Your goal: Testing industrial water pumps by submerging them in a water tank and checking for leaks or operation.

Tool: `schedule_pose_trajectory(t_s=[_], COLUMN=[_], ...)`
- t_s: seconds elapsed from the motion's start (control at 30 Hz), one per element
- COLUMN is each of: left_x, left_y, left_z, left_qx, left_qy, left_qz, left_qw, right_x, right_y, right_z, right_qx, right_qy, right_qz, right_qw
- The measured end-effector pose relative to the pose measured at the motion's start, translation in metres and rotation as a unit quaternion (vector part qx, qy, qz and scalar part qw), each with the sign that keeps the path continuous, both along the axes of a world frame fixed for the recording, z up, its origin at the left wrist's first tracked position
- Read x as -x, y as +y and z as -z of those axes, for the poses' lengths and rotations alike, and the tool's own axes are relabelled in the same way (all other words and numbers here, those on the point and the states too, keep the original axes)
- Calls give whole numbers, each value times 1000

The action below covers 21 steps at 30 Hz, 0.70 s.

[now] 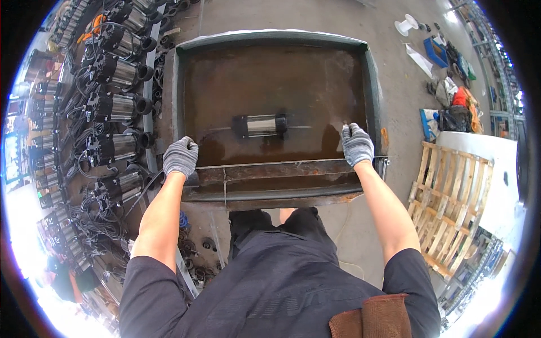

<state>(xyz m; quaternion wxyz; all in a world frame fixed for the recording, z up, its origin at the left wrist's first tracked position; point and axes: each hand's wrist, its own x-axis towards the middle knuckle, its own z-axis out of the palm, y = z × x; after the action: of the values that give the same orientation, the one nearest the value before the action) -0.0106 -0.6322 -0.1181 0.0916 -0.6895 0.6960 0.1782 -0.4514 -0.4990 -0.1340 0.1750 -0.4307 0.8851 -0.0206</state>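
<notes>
A wide metal tank (179, 101) of brown liquid stands in front of me. Near its middle is a shiny silver cylinder with black end pieces (262, 125), which looks like a pump body lying on its side. Thin streaks run out from both its ends; whether they are rods, cords or ripples I cannot tell. My left hand (181, 156), in a grey striped glove, is closed at the tank's near left corner. Gloved alike, my right hand (358, 145) has its fingers curled by the right wall. Whatever either hand grips is too thin or hidden to make out.
A row of silver and black pumps (115, 107) with tangled cables lines the left side. A rusty crossbar (276, 170) spans the tank's near part. To the right are a wooden pallet (448, 205), a blue crate (435, 52), bags and a white spool (406, 25).
</notes>
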Motion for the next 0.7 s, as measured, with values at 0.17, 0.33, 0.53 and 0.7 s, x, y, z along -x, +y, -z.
schedule_pose_trajectory(t_s=[0.17,0.33,0.53,0.7], left_x=[-1,-3,-4,-5], left_y=[0,0,0,1], left_z=[4,6,9,11], left_qx=[6,15,11,11], left_qy=[-12,-9,-7,-1], left_qz=[3,2,1,1], left_qw=[1000,1000,1000,1000], right_x=[3,4,5,3], right_y=[2,1,2,1], right_z=[5,6,7,5], right_qx=[-1,0,-9,-14], right_qy=[-2,-2,-1,0], right_qz=[0,-6,-6,-1], right_qw=[1000,1000,1000,1000])
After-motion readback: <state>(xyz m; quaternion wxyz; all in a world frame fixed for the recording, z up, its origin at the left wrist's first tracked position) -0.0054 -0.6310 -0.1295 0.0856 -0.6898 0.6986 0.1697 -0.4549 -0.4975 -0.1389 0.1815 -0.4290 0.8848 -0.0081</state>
